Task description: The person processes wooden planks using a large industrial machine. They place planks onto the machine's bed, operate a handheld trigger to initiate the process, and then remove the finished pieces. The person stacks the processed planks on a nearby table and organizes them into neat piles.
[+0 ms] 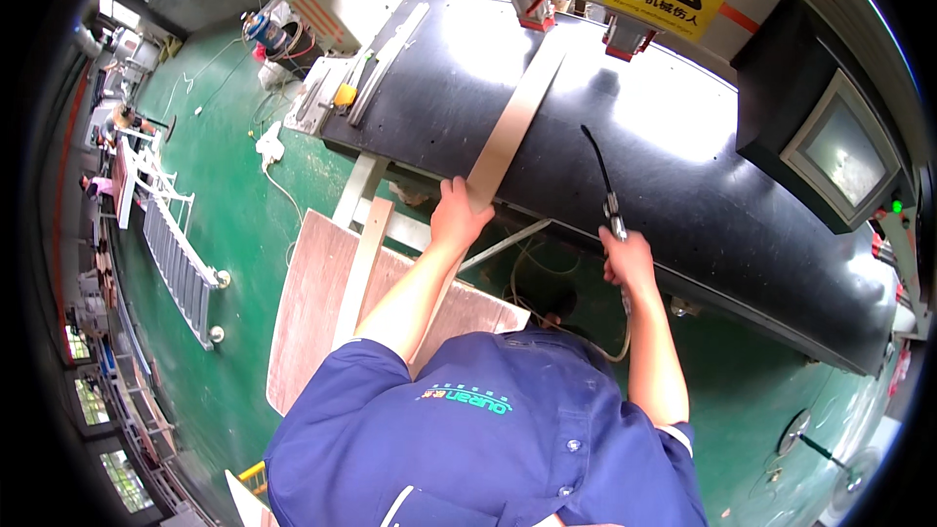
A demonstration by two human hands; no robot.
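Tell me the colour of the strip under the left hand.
Pale tan, like bare wood; the strip shows best in the head view.

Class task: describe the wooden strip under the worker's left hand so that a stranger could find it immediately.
Start at the wide black machine bed. A long, thin, pale wooden strip lies across it, its near end under the left hand. Unlike the metal bars at the bed's far-left corner, it is light tan wood.

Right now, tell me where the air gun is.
The air gun is in the right hand, right of the wooden strip, over the black belt.
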